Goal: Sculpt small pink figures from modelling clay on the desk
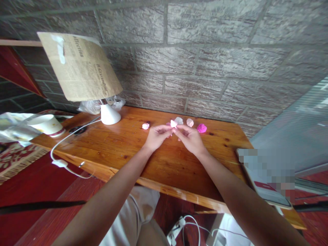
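Above the wooden table, my left hand (156,138) and my right hand (191,137) meet at the fingertips. Both pinch a small pale pink petal-like piece (173,123); its lower part is hidden by the fingers. Just behind it lie a whitish petal (178,120) and a light pink petal (190,122). A bright magenta petal-shaped piece (202,128) rests to the right of my right hand. Left of my left hand sits a small crumpled pale pink piece (145,126), like a little flower.
A lamp (110,115) with a newsprint shade stands at the back left, its white cord (69,135) running over the front edge. Near it are black scissors (78,130) and a paper cup (47,125). A tablet-like device (263,177) lies right. A brick wall (179,61) rises behind.
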